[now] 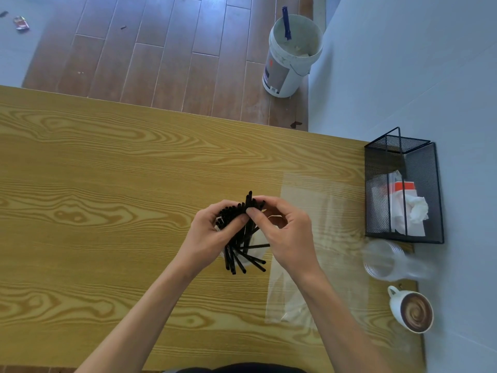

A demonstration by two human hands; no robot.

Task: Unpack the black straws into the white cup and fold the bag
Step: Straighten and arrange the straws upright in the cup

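A bundle of black straws (243, 238) stands splayed in the white cup (255, 255), which is mostly hidden under my hands on the wooden table (107, 184). My left hand (212, 235) grips the upper part of the bundle from the left. My right hand (279, 230) pinches the straw tops between thumb and fingers from the right. The empty clear plastic bag (322, 238) lies flat on the table just right of the cup, partly under my right forearm.
A black mesh basket (403, 189) with tissues stands at the table's right edge. In front of it are a clear glass (384, 261) and a white mug of coffee (411, 309). A white bucket (291, 55) stands on the floor beyond the table.
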